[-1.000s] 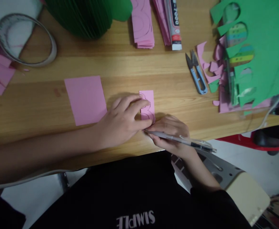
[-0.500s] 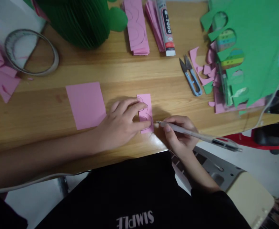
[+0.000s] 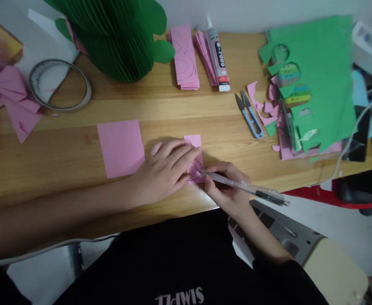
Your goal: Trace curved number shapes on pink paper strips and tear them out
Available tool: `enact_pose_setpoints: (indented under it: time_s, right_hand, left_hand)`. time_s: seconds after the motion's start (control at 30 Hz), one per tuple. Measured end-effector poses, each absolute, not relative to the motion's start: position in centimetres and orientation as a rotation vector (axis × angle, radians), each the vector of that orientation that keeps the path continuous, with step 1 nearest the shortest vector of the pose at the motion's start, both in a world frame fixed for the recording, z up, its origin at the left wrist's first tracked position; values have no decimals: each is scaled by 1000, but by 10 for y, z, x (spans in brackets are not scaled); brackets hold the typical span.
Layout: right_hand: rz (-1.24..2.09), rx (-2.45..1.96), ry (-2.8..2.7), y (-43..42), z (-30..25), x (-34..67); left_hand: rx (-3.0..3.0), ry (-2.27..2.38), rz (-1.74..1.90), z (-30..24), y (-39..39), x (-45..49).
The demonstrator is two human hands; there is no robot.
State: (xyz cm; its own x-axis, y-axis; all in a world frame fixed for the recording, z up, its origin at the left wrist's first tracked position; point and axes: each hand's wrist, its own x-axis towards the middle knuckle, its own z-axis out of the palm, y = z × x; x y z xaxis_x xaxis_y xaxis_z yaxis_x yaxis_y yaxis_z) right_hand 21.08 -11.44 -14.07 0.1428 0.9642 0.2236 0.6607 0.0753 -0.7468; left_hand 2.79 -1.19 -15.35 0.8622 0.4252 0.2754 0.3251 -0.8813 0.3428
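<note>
A small pink paper strip (image 3: pixel 196 163) with curved lines drawn on it lies near the table's front edge. My left hand (image 3: pixel 163 171) rests over its left side, fingers stretched out and pressing it down. In my right hand (image 3: pixel 229 197) a clear-barrelled pen (image 3: pixel 237 184) is pinched, its tip touching the lower part of the strip, inside a drawn curve. Left of the strip lies a plain pink paper square (image 3: pixel 120 148), its lower right corner by my left hand.
Behind are a tape roll (image 3: pixel 86 99), a green honeycomb paper piece (image 3: pixel 122 51), a pink paper stack (image 3: pixel 184 59) and a glue tube (image 3: pixel 217 59). Blue thread snips (image 3: pixel 251 118), pink scraps (image 3: pixel 270 108) and cut green sheets (image 3: pixel 326 84) lie to the right.
My right hand has moved left, bringing the pen tip onto the strip. My left thumb has drawn back to the strip's lower left edge. The camera view has shifted slightly.
</note>
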Motion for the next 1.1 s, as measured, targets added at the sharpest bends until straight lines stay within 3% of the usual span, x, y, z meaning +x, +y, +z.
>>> enact_pose_setpoints:
  time_s: [1.1]
  right_hand:
    - [555, -1690, -1583, -108, -143, 210]
  left_hand:
    - [2783, 606, 514, -155, -14, 30]
